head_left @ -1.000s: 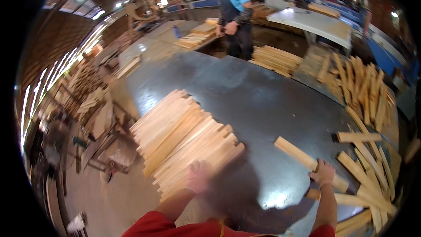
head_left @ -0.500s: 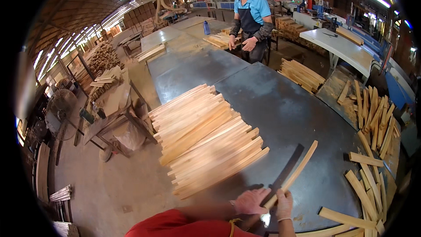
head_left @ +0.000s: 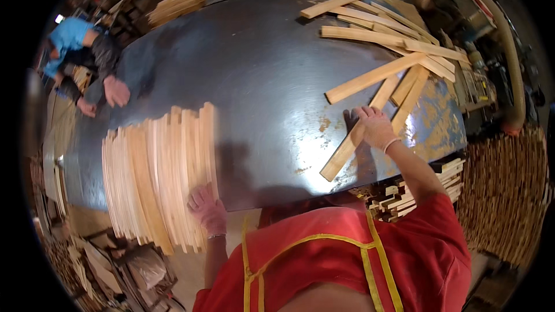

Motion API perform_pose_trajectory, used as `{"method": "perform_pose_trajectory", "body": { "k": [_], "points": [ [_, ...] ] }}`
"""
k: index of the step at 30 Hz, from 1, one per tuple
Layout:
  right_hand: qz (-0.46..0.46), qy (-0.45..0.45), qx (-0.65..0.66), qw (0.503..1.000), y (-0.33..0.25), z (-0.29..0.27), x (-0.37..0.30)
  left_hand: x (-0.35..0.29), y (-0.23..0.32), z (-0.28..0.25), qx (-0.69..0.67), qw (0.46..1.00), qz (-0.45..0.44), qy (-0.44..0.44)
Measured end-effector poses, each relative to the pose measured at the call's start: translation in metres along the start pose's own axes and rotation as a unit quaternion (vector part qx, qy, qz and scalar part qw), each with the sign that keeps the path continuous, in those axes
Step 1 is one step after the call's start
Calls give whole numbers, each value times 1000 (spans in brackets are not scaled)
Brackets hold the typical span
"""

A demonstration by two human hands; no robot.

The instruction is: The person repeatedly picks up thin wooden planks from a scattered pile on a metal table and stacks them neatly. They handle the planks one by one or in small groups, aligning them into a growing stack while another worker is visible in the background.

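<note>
Pale wooden strips lie side by side in a wide row (head_left: 156, 173) at the left of the dark metal-topped table (head_left: 260, 81). My left hand (head_left: 208, 211), in a pinkish glove, rests on the near end of the row's rightmost strips, fingers stretched over them. Farther right, my gloved right hand (head_left: 376, 127) has its fingers wrapped over a single wooden strip (head_left: 342, 159). That strip slants across the table, its near end pointing toward me and its far part among other strips.
A loose pile of wooden strips (head_left: 370, 34) spreads over the table's far right. A co-worker in a blue shirt (head_left: 69, 37) leans at the far left, hands near the row. Stacked timber (head_left: 503, 190) stands beyond the right edge, near a ribbed hose (head_left: 514, 52).
The view has swung right. My hands, together on one strip before, are now apart: left at the row, right on a strip by the pile. The co-worker's hands appear nearer the row.
</note>
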State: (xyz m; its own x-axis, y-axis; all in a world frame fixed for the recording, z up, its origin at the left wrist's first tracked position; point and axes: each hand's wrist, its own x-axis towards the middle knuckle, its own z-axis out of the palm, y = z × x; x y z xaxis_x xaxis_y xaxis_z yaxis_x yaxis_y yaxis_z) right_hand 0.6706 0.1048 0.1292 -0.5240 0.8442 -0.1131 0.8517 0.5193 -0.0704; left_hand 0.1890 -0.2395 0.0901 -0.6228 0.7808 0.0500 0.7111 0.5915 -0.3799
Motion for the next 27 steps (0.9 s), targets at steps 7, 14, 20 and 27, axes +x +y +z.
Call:
{"method": "perform_pose_trajectory", "body": {
  "k": [7, 14, 20, 27],
  "points": [
    [-135, -172, -169, 961, 11, -19, 21, 27, 138, -73, -297, 917, 264, -30],
    [-197, 31, 84, 976, -4, -34, 105, 35, 235, -124, -255, 888, 338, -180],
    [14, -56, -141, 988, 147, -20, 153, 53, 199, -102, -344, 841, 301, -291],
    [147, -195, 396, 885, -3, -8, 159, 14, 106, -79, -321, 929, 71, -169]
  ]
}}
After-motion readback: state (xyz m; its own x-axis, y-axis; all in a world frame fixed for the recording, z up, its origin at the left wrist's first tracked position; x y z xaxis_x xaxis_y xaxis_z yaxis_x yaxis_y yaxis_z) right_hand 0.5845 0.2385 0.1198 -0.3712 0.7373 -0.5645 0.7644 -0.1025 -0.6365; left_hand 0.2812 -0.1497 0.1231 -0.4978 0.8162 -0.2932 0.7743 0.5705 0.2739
